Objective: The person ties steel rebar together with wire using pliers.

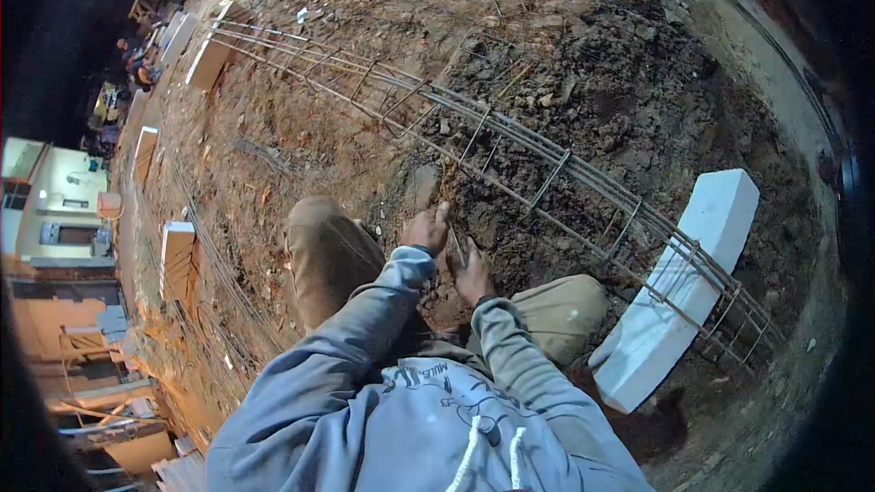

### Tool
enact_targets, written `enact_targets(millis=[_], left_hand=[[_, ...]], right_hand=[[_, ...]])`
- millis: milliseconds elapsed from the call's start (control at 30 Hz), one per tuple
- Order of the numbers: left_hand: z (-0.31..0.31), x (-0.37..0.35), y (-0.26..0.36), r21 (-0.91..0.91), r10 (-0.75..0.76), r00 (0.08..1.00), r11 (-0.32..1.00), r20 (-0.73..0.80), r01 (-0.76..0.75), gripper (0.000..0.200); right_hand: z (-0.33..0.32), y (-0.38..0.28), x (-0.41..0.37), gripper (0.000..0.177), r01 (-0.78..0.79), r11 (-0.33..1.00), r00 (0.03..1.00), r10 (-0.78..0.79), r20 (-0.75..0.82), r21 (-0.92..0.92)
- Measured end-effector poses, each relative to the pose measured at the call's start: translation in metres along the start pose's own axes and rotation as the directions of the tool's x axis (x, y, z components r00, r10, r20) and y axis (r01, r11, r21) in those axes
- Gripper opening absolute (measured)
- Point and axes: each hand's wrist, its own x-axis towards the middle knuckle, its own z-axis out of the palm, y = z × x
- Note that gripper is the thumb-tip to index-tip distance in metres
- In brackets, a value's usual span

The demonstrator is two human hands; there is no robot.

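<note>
Down in the dirt, the person crouches right at the near side of the long rebar cage (551, 180), both arms in grey hoodie (410, 419) sleeves stretched toward it. The left hand (427, 229) is up against the cage's nearest bar, curled into a loose fist with one finger poking up toward the steel; whether it grips anything is too small to tell. The right hand (472, 275) sits just short of the cage, close beside the left one, fingers curled in around a thin grey wire strand (456, 244) that runs up between the two hands toward the cage.

The cage itself lies on its side across the ground, long bars tied by square stirrups, sweeping away from the hands in both directions. Under one end of the cage sits a white concrete block (679, 287), bearing the bars clear of the soil; far along the cage the other way, a second block (208, 62) props it too. On the far side of the cage lies a heap of dark dug earth (620, 82). On the near side of the cage, the person's knees (319, 250) in tan trousers flank the hands. Further back from the cage on that same near side, another pale block (176, 259) stands with more bars running past it.
</note>
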Motion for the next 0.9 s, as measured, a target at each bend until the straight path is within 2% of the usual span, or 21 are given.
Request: enact_targets(millis=[33,67,100,167,200,233,300,367,400,433,467,500,567,600,633,667,733,767,833,867,900], left_hand=[[-0.020,-0.008,0.009,-0.345,0.164,0.975,0.933,0.152,-0.103,0.054],[-0.010,-0.002,0.008,-0.507,0.322,0.945,0.825,0.059,-0.250,0.052],[0.001,0.005,0.008,-0.643,0.449,0.891,0.664,-0.064,-0.381,0.050],[-0.009,0.014,0.019,-0.663,0.509,0.860,0.649,0.015,-0.373,0.049],[-0.012,0.018,0.022,-0.674,0.562,0.823,0.640,0.083,-0.369,0.047],[-0.007,0.022,0.026,-0.636,0.518,0.852,0.683,0.074,-0.360,0.047],[-0.034,0.034,0.031,-0.137,0.530,0.805,0.848,0.267,-0.512,0.042],[-0.030,0.056,0.019,0.194,0.667,0.734,0.743,-0.129,-0.641,0.037],[-0.048,0.062,0.030,0.137,0.678,0.717,0.735,-0.158,-0.664,0.035],[-0.055,0.075,0.028,0.110,0.758,0.612,0.644,-0.228,-0.757,0.036],[-0.050,0.093,0.025,0.159,0.801,0.559,0.593,-0.215,-0.789,0.034],[-0.043,0.110,0.023,0.211,0.846,0.489,0.528,-0.211,-0.823,0.033],[-0.033,0.134,0.018,0.177,0.870,0.487,0.492,-0.071,-0.853,0.032],[-0.029,0.143,0.020,0.162,0.863,0.501,0.486,0.068,-0.859,0.031],[-0.030,0.147,0.025,0.147,0.885,0.459,0.445,0.076,-0.883,0.031],[-0.029,0.149,0.027,0.114,0.907,0.415,0.405,0.080,-0.907,0.030],[0.005,0.185,0.013,0.095,0.949,0.313,0.309,0.030,-0.946,0.026],[-0.004,0.190,0.014,0.075,0.957,0.287,0.283,0.035,-0.956,0.026],[-0.027,0.195,0.019,0.125,0.938,0.276,0.254,0.209,-0.959,0.025],[-0.024,0.206,0.013,0.067,0.917,0.338,0.331,0.212,-0.941,0.027],[-0.034,0.212,0.015,0.057,0.844,0.358,0.366,0.399,-0.929,0.032]], right_hand=[[-0.021,-0.023,0.009,0.051,-0.034,0.938,0.995,-0.001,0.103,0.344],[-0.038,-0.040,0.015,0.045,-0.096,0.766,0.980,-0.039,0.194,0.636],[-0.048,-0.050,0.020,0.045,-0.104,0.771,0.982,-0.022,0.189,0.629],[-0.052,-0.065,0.027,0.037,0.116,0.704,0.993,-0.063,-0.100,0.701],[-0.022,-0.052,0.041,0.038,0.110,0.543,0.979,0.084,-0.184,0.832],[-0.025,-0.059,0.044,0.038,0.117,0.552,0.973,0.103,-0.207,0.826],[-0.029,-0.069,0.040,0.032,0.129,0.777,0.899,0.171,-0.403,0.617],[0.017,-0.042,0.050,0.028,0.209,0.862,0.810,0.112,-0.575,0.462],[0.025,-0.047,0.046,0.028,-0.005,0.575,0.811,0.481,-0.334,0.818],[0.033,-0.053,0.039,0.029,-0.173,0.124,0.721,0.692,0.040,0.977],[0.044,-0.038,0.040,0.036,-0.405,0.478,0.721,0.692,-0.050,0.780],[0.041,-0.047,0.048,0.036,-0.399,0.471,0.702,0.709,-0.069,0.787],[0.022,-0.070,0.065,0.045,-0.619,-0.003,0.489,0.781,0.389,0.785],[0.025,-0.078,0.074,0.039,-0.561,0.137,0.544,0.804,0.239,0.816],[0.025,-0.089,0.083,0.033,-0.502,0.281,0.585,0.807,0.082,0.818],[0.033,-0.110,0.109,0.030,-0.511,0.277,0.294,0.946,-0.137,0.813],[0.047,-0.052,0.100,0.023,-0.235,0.028,0.516,0.850,0.100,0.972],[0.051,-0.066,0.100,0.023,-0.214,0.029,0.497,0.864,0.083,0.976],[0.048,-0.099,0.098,0.022,-0.171,0.219,0.551,0.830,-0.091,0.961],[0.050,-0.104,0.094,0.018,-0.162,0.194,0.532,0.843,-0.079,0.968],[0.046,-0.117,0.091,0.018,-0.155,0.204,0.513,0.853,-0.098,0.967]])
